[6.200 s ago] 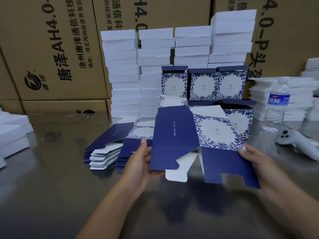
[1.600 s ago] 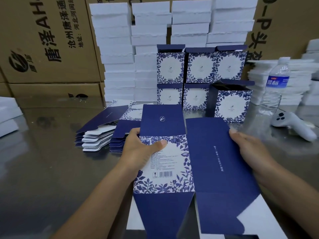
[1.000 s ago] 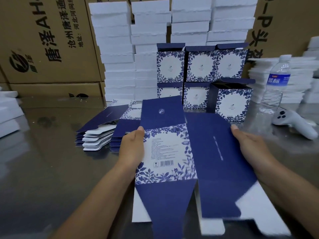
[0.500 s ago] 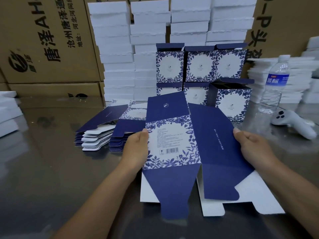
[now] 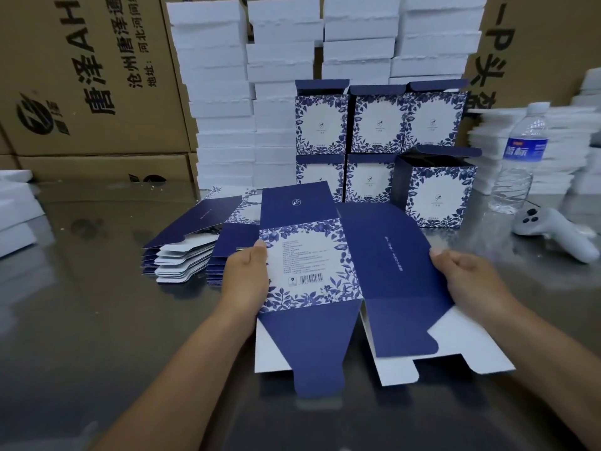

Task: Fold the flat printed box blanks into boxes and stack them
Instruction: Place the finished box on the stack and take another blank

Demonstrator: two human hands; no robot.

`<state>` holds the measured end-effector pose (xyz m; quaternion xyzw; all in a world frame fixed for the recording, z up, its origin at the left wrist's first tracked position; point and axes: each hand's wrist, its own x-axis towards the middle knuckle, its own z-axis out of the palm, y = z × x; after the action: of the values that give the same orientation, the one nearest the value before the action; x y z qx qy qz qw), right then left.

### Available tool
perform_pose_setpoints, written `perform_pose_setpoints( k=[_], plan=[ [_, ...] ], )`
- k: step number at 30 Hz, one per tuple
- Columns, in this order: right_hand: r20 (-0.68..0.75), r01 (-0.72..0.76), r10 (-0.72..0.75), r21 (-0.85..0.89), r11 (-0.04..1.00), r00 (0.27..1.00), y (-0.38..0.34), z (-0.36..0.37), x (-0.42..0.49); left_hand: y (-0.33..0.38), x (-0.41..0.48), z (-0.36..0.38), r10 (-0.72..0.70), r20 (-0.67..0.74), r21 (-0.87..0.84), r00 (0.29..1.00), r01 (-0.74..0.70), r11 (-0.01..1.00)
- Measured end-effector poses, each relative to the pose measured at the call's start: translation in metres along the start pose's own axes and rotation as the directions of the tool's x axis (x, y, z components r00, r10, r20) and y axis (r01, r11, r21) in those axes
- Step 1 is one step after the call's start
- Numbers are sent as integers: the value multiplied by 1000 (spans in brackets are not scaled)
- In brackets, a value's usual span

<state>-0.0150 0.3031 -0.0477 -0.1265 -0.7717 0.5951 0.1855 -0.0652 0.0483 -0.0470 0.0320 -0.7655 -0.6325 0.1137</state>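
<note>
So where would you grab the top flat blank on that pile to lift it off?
By its dark-blue flap at the left end of the pile, coming from the left. That flap seems lifted off the sheets below, so fingers can slip under and pinch it; its right side is hidden behind the held blank and the left hand.

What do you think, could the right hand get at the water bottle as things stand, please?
Probably yes, once it lets go: the right hand grips the edge of the box blank, but nothing stands between it and the water bottle; the white controller lies beside that path.
</note>
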Motion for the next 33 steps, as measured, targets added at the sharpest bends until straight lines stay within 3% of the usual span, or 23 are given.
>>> perform_pose_setpoints(
  k=[4, 8, 17, 24, 28, 33],
  plan=[
    [-68, 13, -17, -62, 998, 998, -1, -3, 1, 2, -1, 2, -68, 58, -128, 996, 75, 989],
    [-123, -14, 7, -53, 999, 992, -2, -6, 0, 2, -3, 6, 38, 101, -97, 994, -28, 995],
    [-53, -64, 66, 35, 997, 996, 1, -4, 4, 1, 0, 0, 36, 65, -88, 997, -30, 996],
    [-30, -25, 20, -165, 986, 999, 3, -3, 4, 2, 0, 0, -17, 73, -162, 997, 28, 986],
    [-77, -30, 16, -175, 984, 997, 1, -4, 3, 5, -2, 0, -44, 101, -233, 994, 67, 970],
    [-94, -54, 42, -132, 990, 995, 3, -5, 4, 4, -1, -2, 20, 121, -154, 993, -1, 988]
  ],
)
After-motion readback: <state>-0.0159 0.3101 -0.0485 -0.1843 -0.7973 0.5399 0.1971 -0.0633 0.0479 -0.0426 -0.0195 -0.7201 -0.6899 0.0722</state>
